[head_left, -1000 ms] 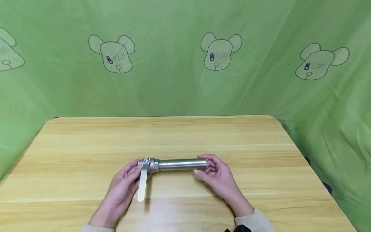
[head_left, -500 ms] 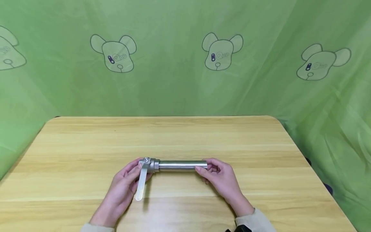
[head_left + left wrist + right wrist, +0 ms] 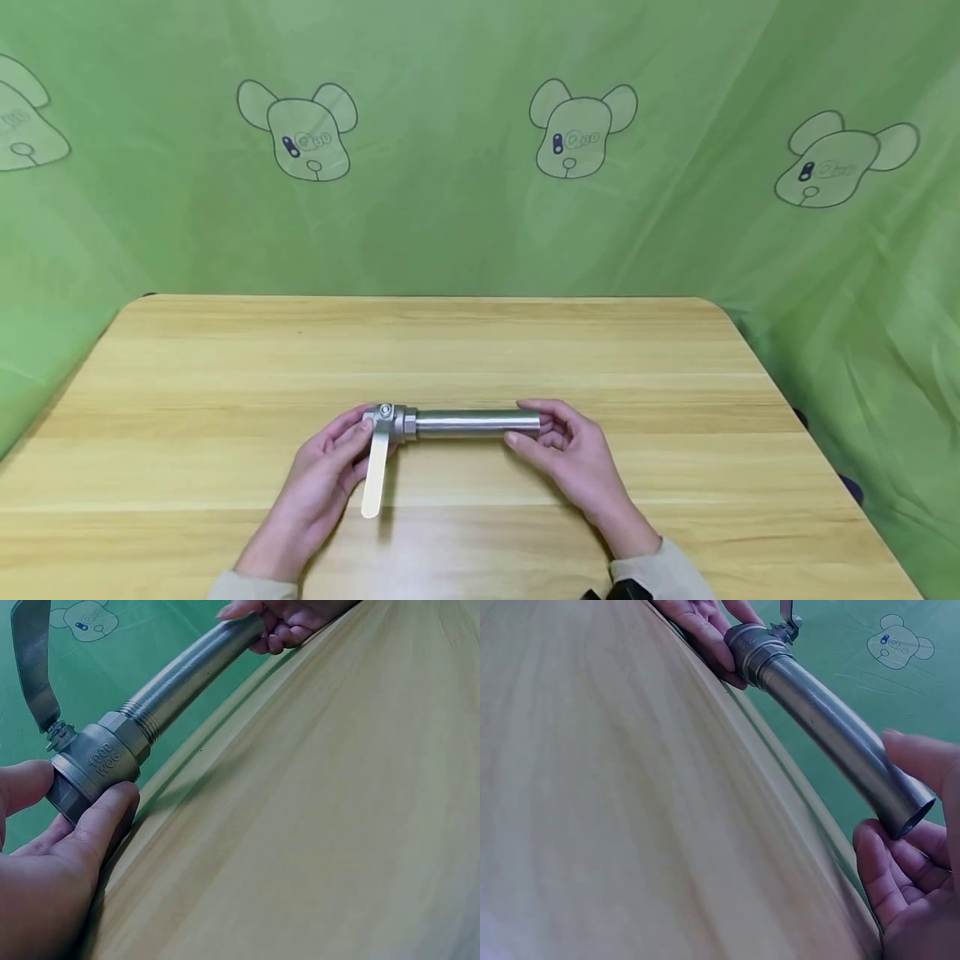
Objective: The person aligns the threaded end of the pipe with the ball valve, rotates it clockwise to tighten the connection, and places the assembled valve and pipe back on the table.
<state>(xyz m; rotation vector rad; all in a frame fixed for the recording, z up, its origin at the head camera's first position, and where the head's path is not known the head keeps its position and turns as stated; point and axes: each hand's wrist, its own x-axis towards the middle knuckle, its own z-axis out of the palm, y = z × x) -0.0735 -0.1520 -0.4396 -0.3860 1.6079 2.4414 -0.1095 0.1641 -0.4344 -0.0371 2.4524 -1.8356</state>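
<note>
Valve (image 3: 388,421) and pipe (image 3: 474,422) in both hands

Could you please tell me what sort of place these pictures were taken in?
Probably a makeshift recording or demonstration setup rather than a workshop: a bare wooden table, a green cartoon-printed backdrop cloth hung all round it, and only one item, a steel pipe with a ball valve, held by both hands.

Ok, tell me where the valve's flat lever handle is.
In the head view the lever handle points toward the person from the valve at the pipe's left end, beside the left hand.
</note>
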